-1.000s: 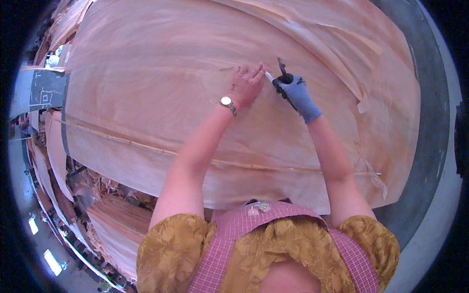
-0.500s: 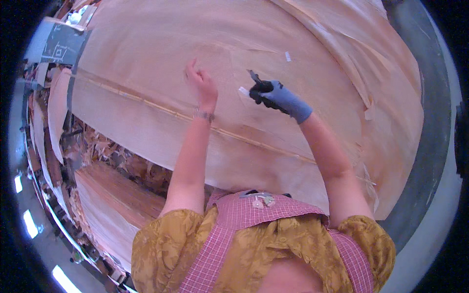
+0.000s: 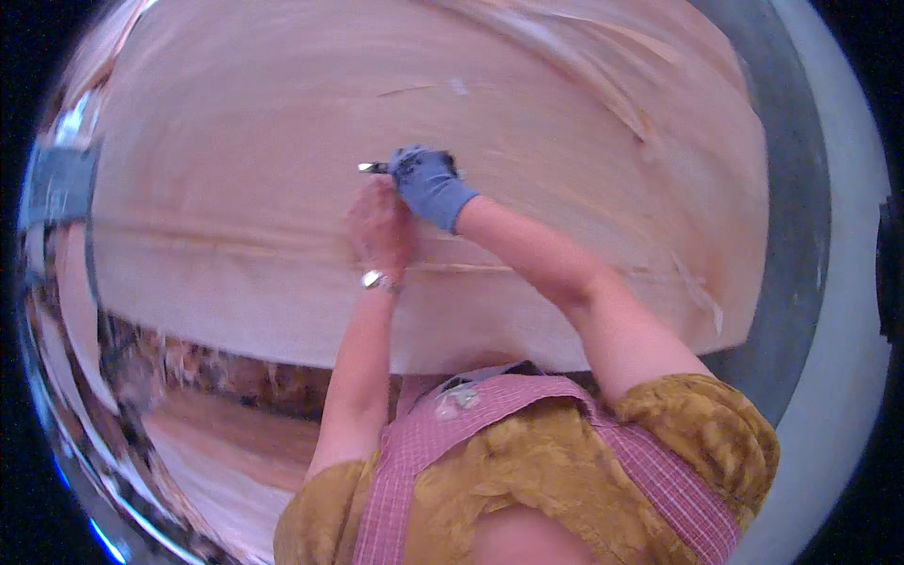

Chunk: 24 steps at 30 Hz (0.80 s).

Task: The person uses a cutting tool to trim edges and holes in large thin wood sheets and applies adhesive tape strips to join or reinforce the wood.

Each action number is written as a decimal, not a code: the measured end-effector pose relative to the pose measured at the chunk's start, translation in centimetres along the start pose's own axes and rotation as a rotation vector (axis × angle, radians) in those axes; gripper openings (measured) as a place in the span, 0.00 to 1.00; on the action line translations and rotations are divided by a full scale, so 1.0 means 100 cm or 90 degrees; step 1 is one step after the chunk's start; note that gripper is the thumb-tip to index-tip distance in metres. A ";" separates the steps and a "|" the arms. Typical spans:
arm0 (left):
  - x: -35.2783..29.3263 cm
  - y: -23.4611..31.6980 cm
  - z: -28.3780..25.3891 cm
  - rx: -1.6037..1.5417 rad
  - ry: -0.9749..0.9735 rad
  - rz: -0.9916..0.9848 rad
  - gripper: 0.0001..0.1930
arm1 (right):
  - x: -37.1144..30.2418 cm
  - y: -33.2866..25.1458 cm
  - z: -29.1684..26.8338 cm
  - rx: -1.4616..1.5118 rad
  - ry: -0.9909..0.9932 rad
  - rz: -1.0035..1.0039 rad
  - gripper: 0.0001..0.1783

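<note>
My right hand (image 3: 429,186), in a blue-grey glove with black on it, is closed on a small black-handled blade tool (image 3: 373,168). Its shiny tip points left. Just below the tool is my bare left hand (image 3: 380,229), which looks in contact with the glove or nearly so. Motion smears its fingers, so what they hold cannot be made out. A silvery band (image 3: 379,281) circles the left wrist. Both hands are over a wide, thin, pinkish-tan wood veneer sheet (image 3: 235,141). A small pale strip (image 3: 459,87) lies on the sheet beyond the glove.
A long seam or ridge (image 3: 188,243) crosses the veneer on the near side. Loose, wavy veneer (image 3: 603,71) lies at the far right. Broken veneer scraps (image 3: 226,372) and a stack of sheets (image 3: 226,433) are at the near left. A grey surface (image 3: 796,235) borders the right side.
My gloved right hand has swung left with the tool and now meets my left hand, which has dropped a little nearer to me. The whole view has turned slightly.
</note>
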<state>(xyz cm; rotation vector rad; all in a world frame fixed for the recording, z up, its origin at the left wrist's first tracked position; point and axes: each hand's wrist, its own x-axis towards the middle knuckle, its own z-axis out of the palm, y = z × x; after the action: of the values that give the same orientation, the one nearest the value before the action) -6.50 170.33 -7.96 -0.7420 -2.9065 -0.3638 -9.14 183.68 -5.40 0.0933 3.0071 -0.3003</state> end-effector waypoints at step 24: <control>-0.043 0.231 0.021 -0.092 -0.093 0.349 0.28 | -0.286 0.415 -0.061 0.170 0.047 0.411 0.42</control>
<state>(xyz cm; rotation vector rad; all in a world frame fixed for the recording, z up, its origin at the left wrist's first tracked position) 8.35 188.54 -6.11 -1.5899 -2.6606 -0.4687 21.52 224.13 -3.92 1.0801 2.7818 -0.6190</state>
